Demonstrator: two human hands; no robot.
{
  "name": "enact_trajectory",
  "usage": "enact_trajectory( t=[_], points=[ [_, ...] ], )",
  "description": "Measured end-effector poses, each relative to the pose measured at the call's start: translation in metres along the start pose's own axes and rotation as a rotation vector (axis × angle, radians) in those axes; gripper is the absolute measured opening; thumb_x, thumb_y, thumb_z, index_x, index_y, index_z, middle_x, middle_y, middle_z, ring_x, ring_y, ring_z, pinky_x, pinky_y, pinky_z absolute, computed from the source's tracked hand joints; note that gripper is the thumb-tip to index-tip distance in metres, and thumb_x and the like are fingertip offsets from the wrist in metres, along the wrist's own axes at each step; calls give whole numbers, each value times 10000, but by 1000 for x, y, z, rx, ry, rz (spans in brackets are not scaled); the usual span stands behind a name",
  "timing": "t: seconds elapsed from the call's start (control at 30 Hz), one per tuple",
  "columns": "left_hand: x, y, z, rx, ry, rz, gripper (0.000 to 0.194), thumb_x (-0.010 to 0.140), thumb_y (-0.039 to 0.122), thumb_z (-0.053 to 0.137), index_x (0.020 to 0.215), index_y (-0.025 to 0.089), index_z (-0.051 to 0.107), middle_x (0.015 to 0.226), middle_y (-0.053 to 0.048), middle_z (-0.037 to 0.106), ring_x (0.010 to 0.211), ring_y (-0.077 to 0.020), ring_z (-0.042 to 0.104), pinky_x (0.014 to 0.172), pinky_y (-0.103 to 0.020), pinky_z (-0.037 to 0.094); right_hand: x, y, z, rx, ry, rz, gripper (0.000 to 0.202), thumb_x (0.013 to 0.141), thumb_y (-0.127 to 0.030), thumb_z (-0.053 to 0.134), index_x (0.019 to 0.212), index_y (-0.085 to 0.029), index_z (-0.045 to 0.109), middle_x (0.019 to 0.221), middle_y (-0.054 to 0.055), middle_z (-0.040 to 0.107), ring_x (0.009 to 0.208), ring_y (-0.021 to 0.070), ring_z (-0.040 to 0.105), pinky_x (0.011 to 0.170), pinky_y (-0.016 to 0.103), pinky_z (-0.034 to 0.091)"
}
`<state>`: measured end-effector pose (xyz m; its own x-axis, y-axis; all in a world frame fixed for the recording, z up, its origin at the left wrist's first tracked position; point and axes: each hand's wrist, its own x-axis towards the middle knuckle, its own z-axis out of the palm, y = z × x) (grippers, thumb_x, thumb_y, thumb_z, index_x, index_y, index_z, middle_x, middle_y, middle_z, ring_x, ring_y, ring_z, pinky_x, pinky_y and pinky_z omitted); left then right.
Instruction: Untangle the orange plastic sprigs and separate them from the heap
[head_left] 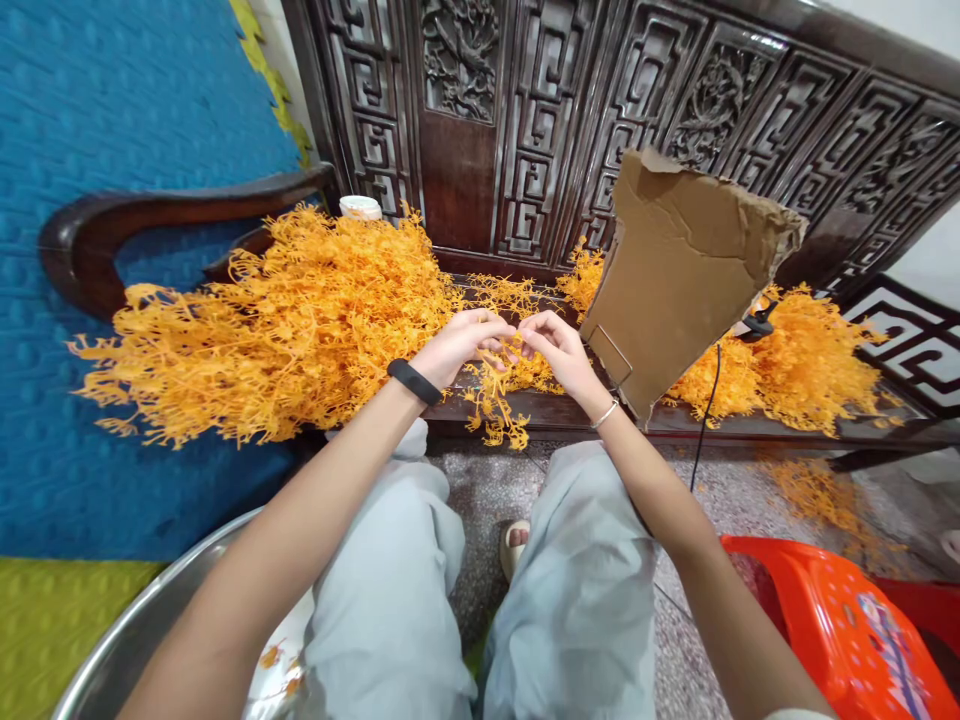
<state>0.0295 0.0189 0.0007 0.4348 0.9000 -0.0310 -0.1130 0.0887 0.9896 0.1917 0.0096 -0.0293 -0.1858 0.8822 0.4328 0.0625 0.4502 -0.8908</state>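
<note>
Carved dark wooden bench (525,405) ahead, orange plastic sprigs heaped far left (285,310) and right (802,365). I see left hand (459,347) and right hand (553,352) meeting at centre, fingers pinched together on small orange sprig (499,395) hanging over bench's near edge. Torn cardboard (679,275) just right of right hand.

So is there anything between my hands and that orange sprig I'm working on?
Nothing visible is in the way. The left hand and right hand both pinch the orange plastic sprig directly over the bench edge. The cardboard sheet stands off to the right, clear of both.
</note>
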Motion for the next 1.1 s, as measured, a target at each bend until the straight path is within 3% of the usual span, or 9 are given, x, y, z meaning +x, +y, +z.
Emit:
enact_trajectory(
  t=[0.13,0.4,0.57,0.73,0.87,1.1],
  points=[
    [1,0,-1,9,-12,19,211,665,260,686,724,137,526,667,-23,617,575,-115,617,492,-213,480,-1,1,-1,10,20,-30,320,780,-502,594,801,-205,478,798,-7,548,627,87,538,623,245,456],
    [3,-2,-7,177,-144,87,248,637,259,725,713,146,518,606,-19,622,553,-124,599,496,-236,478,-8,-5,-2,-81,46,-129,190,860,-380,541,827,-206,471,772,-23,513,613,74,536,609,232,440],
    [2,-4,-9,240,-92,155,231,633,222,711,707,152,504,602,13,580,559,-111,589,504,-224,459,-8,-10,1,33,20,-14,263,792,-434,609,909,-212,531,796,-23,519,625,71,518,599,223,444],
    [1,-6,-7,255,-128,179,290,592,242,746,695,152,490,586,25,557,568,-105,561,491,-219,458,-6,-6,1,-34,-61,99,310,691,-415,710,861,-178,605,799,0,594,676,96,532,617,234,429],
    [3,-8,-7,278,-102,200,295,583,227,748,691,151,484,598,35,538,559,-92,540,473,-211,449,-5,-5,1,-65,-7,115,309,641,-422,745,759,-165,621,685,-13,591,599,90,506,569,236,399],
    [0,-2,-5,139,-139,250,215,643,201,688,748,148,508,663,10,595,613,-115,597,520,-224,468,-4,-12,-2,119,78,89,268,612,-361,775,735,-176,625,711,-21,609,664,101,571,680,259,468]
  ],
)
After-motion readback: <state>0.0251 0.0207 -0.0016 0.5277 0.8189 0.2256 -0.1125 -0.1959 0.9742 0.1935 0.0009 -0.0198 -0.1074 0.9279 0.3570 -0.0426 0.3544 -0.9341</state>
